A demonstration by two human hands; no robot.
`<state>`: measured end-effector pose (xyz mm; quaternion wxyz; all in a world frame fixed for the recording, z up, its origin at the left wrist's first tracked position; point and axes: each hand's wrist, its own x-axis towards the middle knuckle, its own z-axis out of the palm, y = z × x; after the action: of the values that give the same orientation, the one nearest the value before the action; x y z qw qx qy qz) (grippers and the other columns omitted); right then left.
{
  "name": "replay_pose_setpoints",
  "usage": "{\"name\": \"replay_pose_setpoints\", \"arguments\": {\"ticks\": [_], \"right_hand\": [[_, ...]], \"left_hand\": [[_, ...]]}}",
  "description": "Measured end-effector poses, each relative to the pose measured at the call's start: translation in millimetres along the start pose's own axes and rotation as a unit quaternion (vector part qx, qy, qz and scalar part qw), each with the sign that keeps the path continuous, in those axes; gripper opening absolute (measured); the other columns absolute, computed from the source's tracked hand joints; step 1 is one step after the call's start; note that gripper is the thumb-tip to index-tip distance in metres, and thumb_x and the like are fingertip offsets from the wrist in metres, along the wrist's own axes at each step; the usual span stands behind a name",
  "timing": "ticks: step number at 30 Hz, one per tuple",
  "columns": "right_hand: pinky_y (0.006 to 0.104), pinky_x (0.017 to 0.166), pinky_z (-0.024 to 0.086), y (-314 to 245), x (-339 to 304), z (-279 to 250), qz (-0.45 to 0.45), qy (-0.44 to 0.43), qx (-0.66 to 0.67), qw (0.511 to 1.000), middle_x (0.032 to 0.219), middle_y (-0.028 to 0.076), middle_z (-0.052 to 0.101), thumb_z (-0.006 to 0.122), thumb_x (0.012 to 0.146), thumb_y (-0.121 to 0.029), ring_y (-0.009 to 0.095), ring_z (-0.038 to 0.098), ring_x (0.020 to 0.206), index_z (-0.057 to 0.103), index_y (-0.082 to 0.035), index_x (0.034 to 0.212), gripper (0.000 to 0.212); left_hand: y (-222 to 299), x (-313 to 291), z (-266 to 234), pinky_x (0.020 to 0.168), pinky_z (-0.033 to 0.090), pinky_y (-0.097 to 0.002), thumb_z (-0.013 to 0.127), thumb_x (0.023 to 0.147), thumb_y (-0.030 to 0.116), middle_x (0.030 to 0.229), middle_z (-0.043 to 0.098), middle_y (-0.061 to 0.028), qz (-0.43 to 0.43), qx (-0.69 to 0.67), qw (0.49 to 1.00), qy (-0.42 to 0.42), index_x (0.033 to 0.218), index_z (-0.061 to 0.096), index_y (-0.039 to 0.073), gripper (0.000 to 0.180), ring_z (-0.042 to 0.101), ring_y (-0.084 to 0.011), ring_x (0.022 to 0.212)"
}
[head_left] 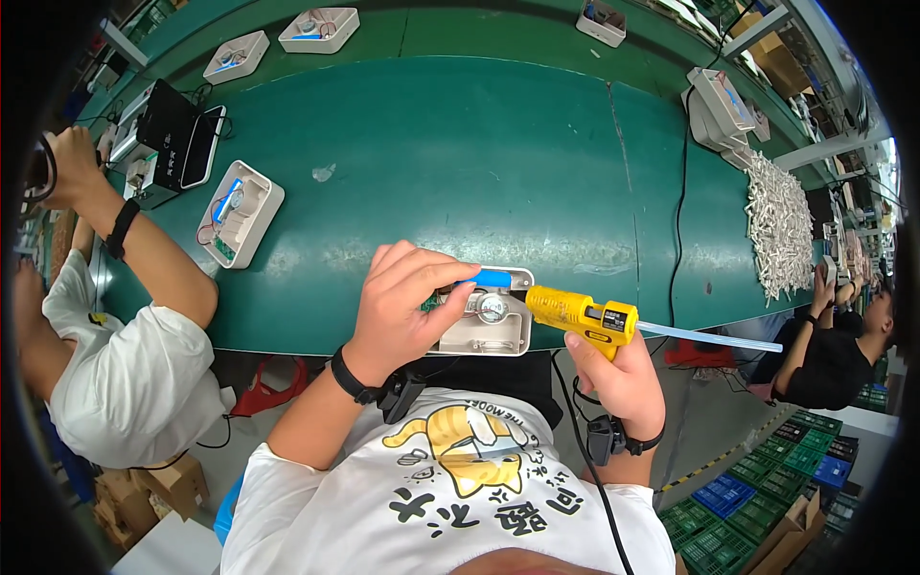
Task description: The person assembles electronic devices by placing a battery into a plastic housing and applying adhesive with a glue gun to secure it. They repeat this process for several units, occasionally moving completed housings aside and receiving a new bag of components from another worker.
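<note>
In front of me at the bench's near edge lies a white plastic housing (491, 342) with a round metal part (492, 308) inside. My left hand (407, 299) pinches a blue cylindrical battery (493, 278) between thumb and fingers, at the housing's far side. A yellow hot glue gun (565, 311) is in my right hand (621, 376), its nozzle pointing left at the battery's right end. A translucent glue stick (709, 335) sticks out of the gun's back. Part of a green circuit board (431, 301) shows beside my left fingers.
Another housing with a blue battery and wires (240, 213) lies to the left, near a black box device (163, 144) and a co-worker's arm (158, 249). More housings (319, 31) stand at the back. A heap of small white parts (778, 225) lies right; a black cable (682, 192) crosses the bench.
</note>
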<state>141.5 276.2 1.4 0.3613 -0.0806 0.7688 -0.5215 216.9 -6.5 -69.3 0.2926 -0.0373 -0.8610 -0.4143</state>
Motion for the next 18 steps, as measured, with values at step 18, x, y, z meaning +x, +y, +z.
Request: {"name": "replay_pose_setpoints", "arguments": {"ticks": [18], "right_hand": [[0.0230, 0.053, 0.050, 21.6, 20.4, -6.3, -0.013, -0.037, 0.042, 0.998, 0.084, 0.006, 0.072, 0.063, 0.110, -0.019, 0.007, 0.060, 0.061, 0.061, 0.003, 0.141, 0.038]], "left_hand": [[9.6, 6.4, 0.3, 0.093, 0.049, -0.0386, 0.080, 0.092, 0.011, 0.101, 0.076, -0.0045, -0.172, -0.033, 0.981, -0.080, 0.114, 0.081, 0.012, 0.023, 0.066, -0.0232, 0.101]]}}
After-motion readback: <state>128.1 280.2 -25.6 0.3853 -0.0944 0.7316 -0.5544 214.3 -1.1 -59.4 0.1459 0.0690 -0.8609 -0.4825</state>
